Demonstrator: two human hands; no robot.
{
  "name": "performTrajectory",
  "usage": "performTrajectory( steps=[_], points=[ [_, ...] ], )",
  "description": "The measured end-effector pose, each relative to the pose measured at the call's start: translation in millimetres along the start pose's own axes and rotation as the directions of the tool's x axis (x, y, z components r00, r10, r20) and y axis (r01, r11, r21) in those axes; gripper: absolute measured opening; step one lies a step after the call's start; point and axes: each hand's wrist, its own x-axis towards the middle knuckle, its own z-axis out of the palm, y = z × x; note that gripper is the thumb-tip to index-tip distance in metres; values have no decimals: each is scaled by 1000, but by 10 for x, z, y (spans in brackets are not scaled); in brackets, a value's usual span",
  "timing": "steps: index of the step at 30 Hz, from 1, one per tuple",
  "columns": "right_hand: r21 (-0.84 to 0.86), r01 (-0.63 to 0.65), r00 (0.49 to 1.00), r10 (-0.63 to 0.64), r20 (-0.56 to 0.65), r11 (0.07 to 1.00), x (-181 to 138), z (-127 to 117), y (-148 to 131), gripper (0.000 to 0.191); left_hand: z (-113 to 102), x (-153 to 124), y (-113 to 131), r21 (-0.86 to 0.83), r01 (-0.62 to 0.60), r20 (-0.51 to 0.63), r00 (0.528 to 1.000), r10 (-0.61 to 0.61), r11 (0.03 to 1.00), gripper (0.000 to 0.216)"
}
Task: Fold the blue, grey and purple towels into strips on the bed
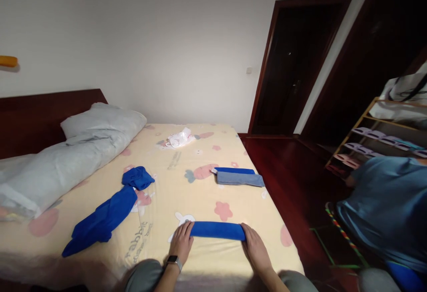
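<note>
A blue towel (217,230), folded into a long narrow strip, lies across the near part of the bed. My left hand (182,240), with a watch on its wrist, grips the strip's left end. At the other end, the fingers of my right hand (256,247) are closed on the towel's edge. Beyond them lie two more folded strips, a blue towel (235,170) with a white tag and a grey-blue towel (239,178) overlapping it. To the left, a crumpled blue cloth (106,218) rests below a bunched blue cloth (138,178).
The bed (207,198) has a yellow patterned sheet. A grey quilt (83,156) is heaped by the headboard (40,116); a white plastic bag (180,138) lies at the back. On the right, a person in a blue shirt (390,207) is near a shoe rack (373,125).
</note>
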Motion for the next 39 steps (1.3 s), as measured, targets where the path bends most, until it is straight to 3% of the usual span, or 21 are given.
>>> performTrajectory(
  steps=[13,29,33,36,39],
  points=[
    [4,-15,1000,15,-22,1000,23,-34,-45,51,-14,9,-32,18,-56,-74,996,57,998,56],
    [35,-46,999,46,-5,998,59,-117,-102,46,-15,33,-17,-11,-33,-77,997,33,999,59],
    [58,-44,998,47,-46,997,93,-106,-136,55,-1,20,-19,-46,-2,-56,998,-1,999,66],
    [85,-24,999,27,-32,996,139,-142,-61,60,-2,49,-81,-37,-30,-36,999,29,999,68],
    [82,59,995,-65,77,995,288,-306,207,57,-107,287,-101,8,-145,16,989,145,989,66]
  ],
)
